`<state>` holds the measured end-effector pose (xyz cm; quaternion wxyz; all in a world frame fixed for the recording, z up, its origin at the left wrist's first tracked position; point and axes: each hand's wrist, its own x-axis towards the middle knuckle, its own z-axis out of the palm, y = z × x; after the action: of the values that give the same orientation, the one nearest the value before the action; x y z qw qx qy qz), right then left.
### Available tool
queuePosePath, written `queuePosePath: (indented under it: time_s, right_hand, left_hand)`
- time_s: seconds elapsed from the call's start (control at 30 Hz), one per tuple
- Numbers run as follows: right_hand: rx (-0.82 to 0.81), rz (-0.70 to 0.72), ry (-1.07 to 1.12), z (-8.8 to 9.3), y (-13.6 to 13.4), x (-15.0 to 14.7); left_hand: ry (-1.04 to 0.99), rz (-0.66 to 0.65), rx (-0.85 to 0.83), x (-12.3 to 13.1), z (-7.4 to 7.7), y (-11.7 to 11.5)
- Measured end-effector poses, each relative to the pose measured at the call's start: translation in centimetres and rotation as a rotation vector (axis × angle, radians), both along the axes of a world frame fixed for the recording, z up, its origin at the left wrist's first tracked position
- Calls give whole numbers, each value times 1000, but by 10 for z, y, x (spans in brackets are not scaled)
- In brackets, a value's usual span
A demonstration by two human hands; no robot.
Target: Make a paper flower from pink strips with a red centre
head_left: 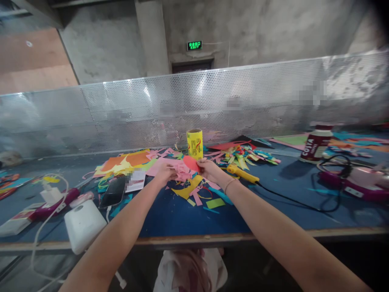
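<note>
My right hand [209, 169] pinches the edge of a round red paper piece [190, 163] above the middle of the table. To its left, my left hand [165, 173] is closed on a crumpled-looking pink paper piece [182, 170], whose exact shape I cannot make out. The red piece partly overlaps the pink one in view. Behind them a yellow printed tube [195, 144] stands upright. Under and around both hands lie paper scraps, among them a mustard-yellow strip [188, 190] and a green rectangle [215, 203].
A yellow-handled hot glue gun [243, 174] with a black cord lies to the right, before a Costa bottle [316, 144] and a purple power strip [352, 186]. At left are a phone [113, 192], a white power bank [84, 225] and cables. A perforated metal screen [182, 105] borders the back.
</note>
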<state>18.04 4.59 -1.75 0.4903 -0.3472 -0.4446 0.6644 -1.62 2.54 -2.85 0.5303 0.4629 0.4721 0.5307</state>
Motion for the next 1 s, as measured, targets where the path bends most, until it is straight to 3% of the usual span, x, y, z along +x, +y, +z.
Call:
queuePosePath:
  time_s: [0.17,0.37,0.53,0.77,1.0]
  right_hand:
    - [-88,198,169,11,-5,8]
    - [-20,164,68,15,-7,8]
    - [139,-18,-183,0,1,1]
    - [636,-212,-916,-11,5,-6]
    - [764,-205,-1052,-12,3,-12]
  left_hand:
    - [-54,-59,66,2,3,0]
    - [-20,-173,95,-1,-1,8]
    - [42,-270,-44,-5,5,1]
    - [127,-368,-145,-11,7,-3]
    - [153,-324,-162,-7,9,-6]
